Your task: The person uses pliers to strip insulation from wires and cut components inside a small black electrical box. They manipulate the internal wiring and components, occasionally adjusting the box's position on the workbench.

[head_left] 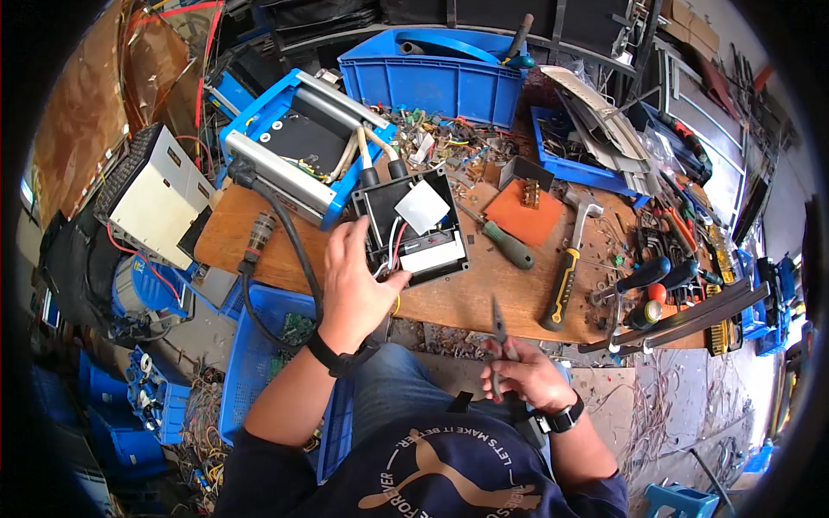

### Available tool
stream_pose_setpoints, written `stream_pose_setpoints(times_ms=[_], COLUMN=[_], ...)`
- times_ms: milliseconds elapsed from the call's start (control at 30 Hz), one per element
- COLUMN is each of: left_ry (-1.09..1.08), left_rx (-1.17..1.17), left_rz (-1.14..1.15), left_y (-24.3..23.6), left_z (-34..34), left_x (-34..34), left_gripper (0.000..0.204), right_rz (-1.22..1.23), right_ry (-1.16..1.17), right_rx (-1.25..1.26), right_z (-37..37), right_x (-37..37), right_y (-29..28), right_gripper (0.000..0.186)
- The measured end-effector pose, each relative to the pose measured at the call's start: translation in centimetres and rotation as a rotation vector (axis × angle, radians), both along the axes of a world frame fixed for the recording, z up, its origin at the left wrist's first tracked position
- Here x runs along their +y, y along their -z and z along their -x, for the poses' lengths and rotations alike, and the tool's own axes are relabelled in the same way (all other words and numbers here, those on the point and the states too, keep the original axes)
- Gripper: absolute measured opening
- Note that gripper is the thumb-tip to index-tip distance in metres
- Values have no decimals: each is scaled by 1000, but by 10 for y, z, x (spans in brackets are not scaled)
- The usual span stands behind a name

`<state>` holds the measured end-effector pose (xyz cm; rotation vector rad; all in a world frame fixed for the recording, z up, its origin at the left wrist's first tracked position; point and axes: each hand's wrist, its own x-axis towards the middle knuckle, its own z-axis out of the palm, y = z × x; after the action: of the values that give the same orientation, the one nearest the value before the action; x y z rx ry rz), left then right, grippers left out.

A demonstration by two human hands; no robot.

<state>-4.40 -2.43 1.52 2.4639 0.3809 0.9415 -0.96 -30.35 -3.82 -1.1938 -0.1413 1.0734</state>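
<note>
A black plastic housing (377, 208) lies open on the wooden bench. Inside it are a white flat square (423, 208), a white block (433, 253) and several wires. My left hand (357, 281) grips the housing by its near left corner, with the thumb at the near edge and the fingers along the side. Two thick cables (364, 148) run from the far end of the housing toward a blue-framed unit. Lower down, apart from the housing, my right hand (537, 378) holds a pair of long-nose pliers (499, 323), jaws pointing away from me.
A green-handled screwdriver (508, 245) and a hammer (566, 276) lie right of the housing, near an orange sheet (518, 217). The blue-framed metal unit (298, 186) stands far left. Scrap pieces lie before a blue bin (436, 86). A blue crate (259, 345) sits below the bench.
</note>
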Motion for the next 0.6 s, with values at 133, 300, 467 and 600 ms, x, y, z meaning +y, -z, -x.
stream_pose_setpoints(times_ms=[133,300,467,600], left_ry=[104,256,178,175], left_rx=[64,164,57,38], left_rz=[411,657,266,213], left_y=[21,19,40,52], left_z=[-10,-9,-10,-9], left_x=[29,37,41,41], left_gripper=[73,54,52,53], right_rz=[71,162,314,463], right_ry=[-210,-379,-480,-599], right_rx=[-228,-387,-421,-537], right_z=[-12,-45,-63,-79], right_x=[39,76,96,107], right_y=[-27,-40,-58,-64], right_gripper=[21,21,19,19])
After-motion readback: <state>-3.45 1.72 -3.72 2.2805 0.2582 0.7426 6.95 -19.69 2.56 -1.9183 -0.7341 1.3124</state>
